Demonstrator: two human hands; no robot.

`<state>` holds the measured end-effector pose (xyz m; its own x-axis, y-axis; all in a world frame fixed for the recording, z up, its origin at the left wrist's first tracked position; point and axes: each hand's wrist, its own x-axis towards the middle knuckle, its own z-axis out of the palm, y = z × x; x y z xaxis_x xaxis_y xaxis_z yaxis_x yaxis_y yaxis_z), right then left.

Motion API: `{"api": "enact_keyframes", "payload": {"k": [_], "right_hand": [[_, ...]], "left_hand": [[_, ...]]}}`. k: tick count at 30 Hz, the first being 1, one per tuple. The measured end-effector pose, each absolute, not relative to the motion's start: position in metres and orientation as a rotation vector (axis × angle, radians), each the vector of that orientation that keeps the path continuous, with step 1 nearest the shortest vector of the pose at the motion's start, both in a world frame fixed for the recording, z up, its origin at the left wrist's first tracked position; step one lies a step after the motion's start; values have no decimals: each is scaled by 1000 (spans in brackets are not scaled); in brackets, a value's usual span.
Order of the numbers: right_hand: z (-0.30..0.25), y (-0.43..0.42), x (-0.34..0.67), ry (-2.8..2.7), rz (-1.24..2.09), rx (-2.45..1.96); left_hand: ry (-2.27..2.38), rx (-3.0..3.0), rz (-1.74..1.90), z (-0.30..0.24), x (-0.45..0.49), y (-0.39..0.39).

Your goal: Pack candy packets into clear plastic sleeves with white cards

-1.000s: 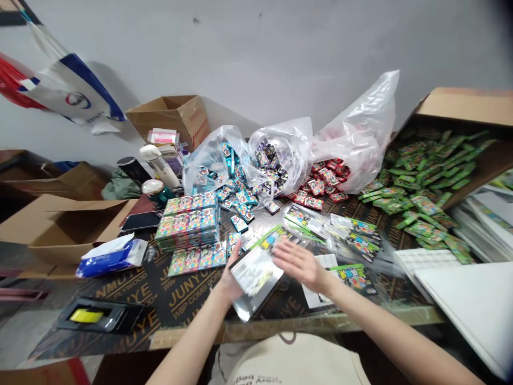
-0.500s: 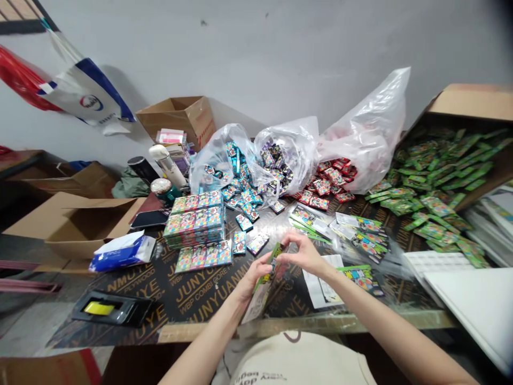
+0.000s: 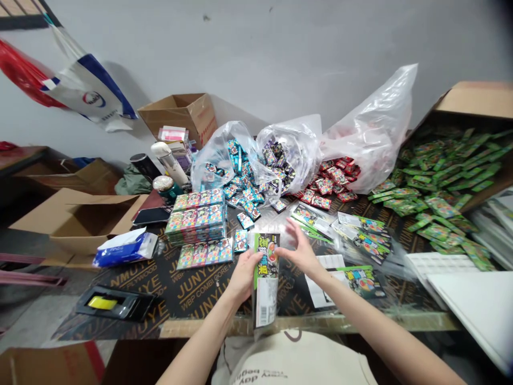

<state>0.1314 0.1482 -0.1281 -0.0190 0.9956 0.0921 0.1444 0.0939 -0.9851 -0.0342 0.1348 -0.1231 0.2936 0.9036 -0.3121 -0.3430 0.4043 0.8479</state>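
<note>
My left hand (image 3: 243, 274) is closed round the left edge of a flat printed packet (image 3: 266, 289), black and green with colourful lettering on top and a white barcode panel below. It stands upright over the table's front edge. At the packet's right edge is my right hand (image 3: 300, 251), its fingers spread and its thumb tip at the print. Similar packets (image 3: 363, 280) lie to the right, partly over a white sheet. Just left of the packet is a small blue box (image 3: 241, 240), beside a flat block of colourful small boxes (image 3: 205, 253).
Plastic bags hold blue (image 3: 250, 200), purple (image 3: 276, 160) and red (image 3: 336, 176) small packs. Green packs (image 3: 441, 176) spill from a carton at right. A stack of boxed sets (image 3: 196, 216), blue wipes pack (image 3: 126, 248) and black tape dispenser (image 3: 114, 303) are on the left. White boards (image 3: 476, 305) lie at right.
The packet has turned from slanted and edge-on to upright, its printed face now showing. My right hand has gone from pinching at its top to spread fingers. A small box behind is now covered.
</note>
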Motion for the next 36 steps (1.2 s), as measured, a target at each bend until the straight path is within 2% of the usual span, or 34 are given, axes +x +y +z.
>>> {"api": "enact_keyframes", "payload": {"k": [3, 7, 9, 13, 15, 20, 24, 31, 33, 36], "right_hand": [[-139, 144, 122, -1280, 1496, -1119], [-144, 149, 119, -1265, 1395, -1094], [-141, 150, 121, -1245, 1392, -1112], [-139, 142, 128, -1285, 1794, -1041], [-144, 136, 133, -1300, 1882, -1023], [-155, 139, 144, -1220, 1711, -1086], [-147, 152, 143, -1006, 1384, -1130], [-148, 139, 106, -802, 1067, -1223], [-151, 136, 101, -727, 1037, -1223], [-148, 138, 106, -660, 1222, -1169]], "left_hand": [[1019, 1080, 976, -127, -39, 136], [1270, 1494, 1000, -131, -44, 140], [1308, 1500, 998, -132, -46, 146], [1236, 1225, 1114, -132, -49, 159], [1103, 1117, 1101, -135, -49, 159], [826, 1065, 873, -158, -45, 141], [826, 1045, 778, -166, -33, 131], [887, 395, 1282, -136, 3, 141], [913, 302, 1253, -133, 4, 144], [937, 360, 1127, -127, -6, 148]]}}
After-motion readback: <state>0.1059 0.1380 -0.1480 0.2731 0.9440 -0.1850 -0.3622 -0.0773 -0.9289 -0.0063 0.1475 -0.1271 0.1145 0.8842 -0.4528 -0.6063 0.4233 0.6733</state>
